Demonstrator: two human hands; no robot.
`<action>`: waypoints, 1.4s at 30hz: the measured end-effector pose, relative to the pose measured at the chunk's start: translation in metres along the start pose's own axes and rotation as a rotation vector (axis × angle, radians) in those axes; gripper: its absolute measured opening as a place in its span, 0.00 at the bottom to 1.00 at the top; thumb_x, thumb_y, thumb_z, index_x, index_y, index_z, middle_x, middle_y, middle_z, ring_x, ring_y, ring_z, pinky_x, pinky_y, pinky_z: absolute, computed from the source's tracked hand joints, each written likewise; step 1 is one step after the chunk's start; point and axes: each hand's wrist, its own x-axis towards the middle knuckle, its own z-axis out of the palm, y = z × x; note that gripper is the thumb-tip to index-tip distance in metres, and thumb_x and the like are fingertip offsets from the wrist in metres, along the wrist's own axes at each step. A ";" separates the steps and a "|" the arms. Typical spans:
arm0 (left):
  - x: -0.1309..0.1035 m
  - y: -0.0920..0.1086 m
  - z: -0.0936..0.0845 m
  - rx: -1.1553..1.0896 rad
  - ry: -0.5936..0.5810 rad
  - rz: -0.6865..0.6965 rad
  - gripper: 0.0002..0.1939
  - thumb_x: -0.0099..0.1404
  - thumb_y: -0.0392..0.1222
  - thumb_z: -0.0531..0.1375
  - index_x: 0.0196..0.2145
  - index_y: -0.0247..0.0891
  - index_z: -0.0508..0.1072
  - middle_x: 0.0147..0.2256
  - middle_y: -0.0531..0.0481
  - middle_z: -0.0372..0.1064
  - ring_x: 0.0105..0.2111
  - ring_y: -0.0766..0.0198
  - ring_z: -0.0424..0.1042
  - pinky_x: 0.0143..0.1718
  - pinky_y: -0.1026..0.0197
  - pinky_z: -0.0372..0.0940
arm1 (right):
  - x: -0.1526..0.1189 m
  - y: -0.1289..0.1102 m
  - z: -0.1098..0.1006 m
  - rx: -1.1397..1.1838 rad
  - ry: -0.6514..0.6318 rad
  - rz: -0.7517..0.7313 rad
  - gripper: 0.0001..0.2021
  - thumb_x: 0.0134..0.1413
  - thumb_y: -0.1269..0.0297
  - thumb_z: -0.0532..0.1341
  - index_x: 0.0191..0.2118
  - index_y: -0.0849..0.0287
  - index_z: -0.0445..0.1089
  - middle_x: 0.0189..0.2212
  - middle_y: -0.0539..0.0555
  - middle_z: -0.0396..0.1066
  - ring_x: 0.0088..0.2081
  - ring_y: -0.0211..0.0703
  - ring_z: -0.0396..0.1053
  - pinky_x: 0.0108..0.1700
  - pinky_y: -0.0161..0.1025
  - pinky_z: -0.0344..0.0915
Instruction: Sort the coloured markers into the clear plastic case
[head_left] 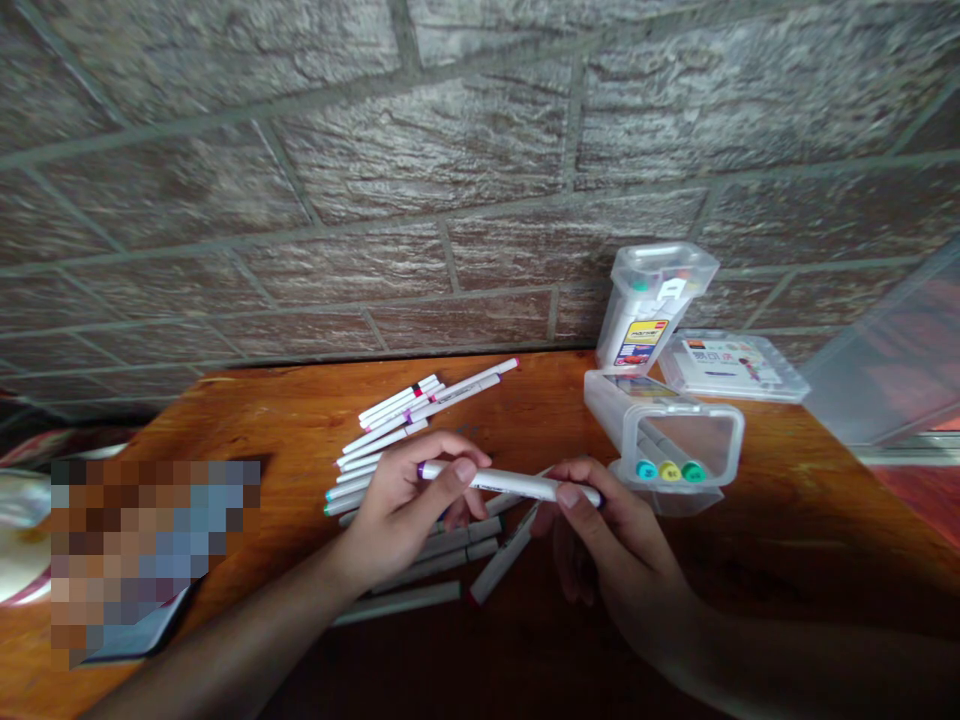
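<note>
- Pinches a marker (517, 485) near both ends with fingers of left hand (409, 512) and right hand (621, 535).
- Holds it above loose markers (461, 538) on the tabletop (536, 415).

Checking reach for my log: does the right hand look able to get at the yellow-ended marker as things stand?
Probably yes: the yellow-ended marker sits at the mouth of the clear box, which looks open, near the right hand. Holding the white marker is the main hindrance.
</note>
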 end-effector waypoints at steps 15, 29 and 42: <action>-0.001 -0.001 0.000 -0.026 -0.003 0.005 0.13 0.75 0.49 0.65 0.42 0.35 0.79 0.24 0.50 0.81 0.19 0.69 0.71 0.21 0.69 0.66 | 0.000 0.000 0.000 0.017 -0.006 0.006 0.19 0.69 0.43 0.64 0.43 0.56 0.70 0.29 0.48 0.76 0.16 0.29 0.63 0.16 0.26 0.59; -0.001 -0.001 0.000 -0.020 -0.012 0.013 0.13 0.75 0.49 0.65 0.42 0.34 0.79 0.25 0.50 0.81 0.19 0.70 0.71 0.22 0.70 0.65 | 0.001 0.001 0.000 0.025 -0.008 -0.004 0.20 0.68 0.42 0.64 0.44 0.56 0.70 0.28 0.47 0.75 0.15 0.28 0.62 0.15 0.25 0.59; 0.001 -0.003 -0.001 -0.027 -0.012 0.021 0.13 0.75 0.49 0.64 0.42 0.34 0.79 0.25 0.49 0.81 0.19 0.69 0.72 0.22 0.69 0.66 | 0.001 0.003 -0.001 0.018 -0.002 -0.005 0.20 0.69 0.43 0.65 0.44 0.57 0.70 0.27 0.46 0.75 0.16 0.28 0.64 0.16 0.24 0.60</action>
